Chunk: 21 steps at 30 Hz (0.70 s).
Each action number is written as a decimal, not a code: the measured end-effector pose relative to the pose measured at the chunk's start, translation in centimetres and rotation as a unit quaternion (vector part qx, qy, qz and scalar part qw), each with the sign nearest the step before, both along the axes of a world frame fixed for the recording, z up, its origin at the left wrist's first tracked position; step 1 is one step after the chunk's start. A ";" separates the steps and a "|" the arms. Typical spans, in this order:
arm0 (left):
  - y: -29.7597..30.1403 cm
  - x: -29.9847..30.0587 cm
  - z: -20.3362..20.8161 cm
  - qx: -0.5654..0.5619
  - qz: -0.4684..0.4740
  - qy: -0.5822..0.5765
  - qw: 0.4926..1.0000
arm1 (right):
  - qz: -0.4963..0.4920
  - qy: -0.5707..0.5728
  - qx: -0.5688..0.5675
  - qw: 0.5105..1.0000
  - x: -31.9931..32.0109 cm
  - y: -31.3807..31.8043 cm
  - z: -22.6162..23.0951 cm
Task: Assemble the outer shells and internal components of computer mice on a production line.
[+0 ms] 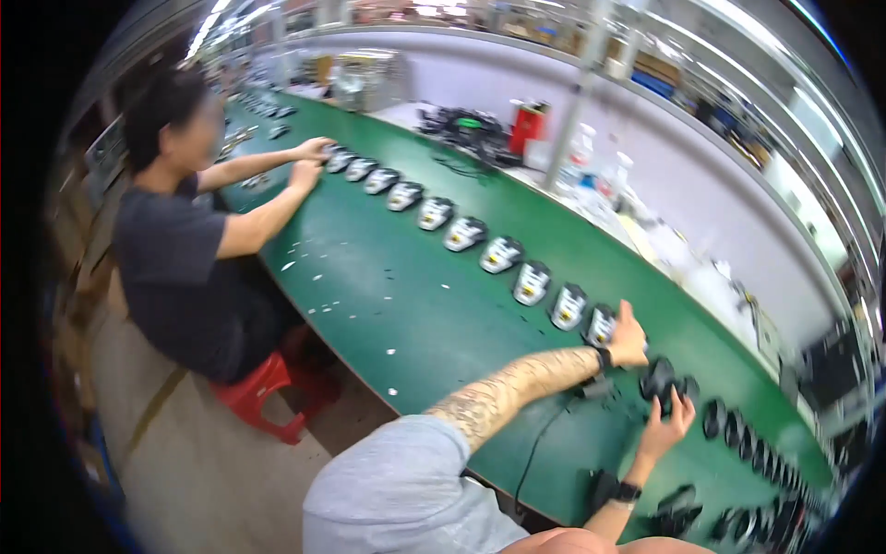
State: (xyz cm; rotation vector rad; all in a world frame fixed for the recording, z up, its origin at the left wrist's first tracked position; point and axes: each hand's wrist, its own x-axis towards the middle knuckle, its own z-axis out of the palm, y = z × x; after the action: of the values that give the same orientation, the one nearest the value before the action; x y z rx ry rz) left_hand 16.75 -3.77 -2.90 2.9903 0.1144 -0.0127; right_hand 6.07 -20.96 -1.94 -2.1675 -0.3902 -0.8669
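My left hand (628, 340) reaches across the bench beside the nearest white-and-black mouse-shaped device (602, 325), one finger stretched out. The other fingers of that hand are partly hidden, and I cannot tell whether they touch the device. Lower and to the right, my right hand (670, 423) has its fingertips curled on a black rounded part (657, 377). Blur hides the part's details. More of the mouse-shaped devices, such as this one (532, 283), form a long row running to the far left, each with a yellow mark.
A co-worker (189, 203) on a red stool (268, 392) handles the row's far end on the green bench (406, 295). Black round parts (734, 429) line the right side. A cable (540, 443) hangs at the near edge. Bottles (580, 152) and a red box (529, 125) stand behind.
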 end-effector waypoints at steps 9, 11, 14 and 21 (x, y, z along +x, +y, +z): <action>3.1 -3.0 1.4 -0.395 0.078 -0.199 0.894 | 0.024 0.018 0.041 0.999 0.3 1.5 0.1; 4.0 -3.2 0.9 -0.604 0.124 -0.149 0.773 | 0.021 0.033 0.056 0.998 -0.1 1.9 0.6; 5.2 -4.7 1.1 -0.767 0.102 0.006 0.633 | 0.015 0.035 0.069 0.997 -0.1 1.3 0.0; 6.1 -9.8 1.6 -0.874 0.022 0.074 0.480 | 0.044 0.051 0.068 0.995 -1.2 2.8 0.6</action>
State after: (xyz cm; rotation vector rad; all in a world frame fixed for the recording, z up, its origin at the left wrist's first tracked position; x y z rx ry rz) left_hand 6.91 2.31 -1.29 0.8508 0.0863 -0.2225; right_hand 4.89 -18.19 -1.34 -2.0436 -0.3610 -0.7103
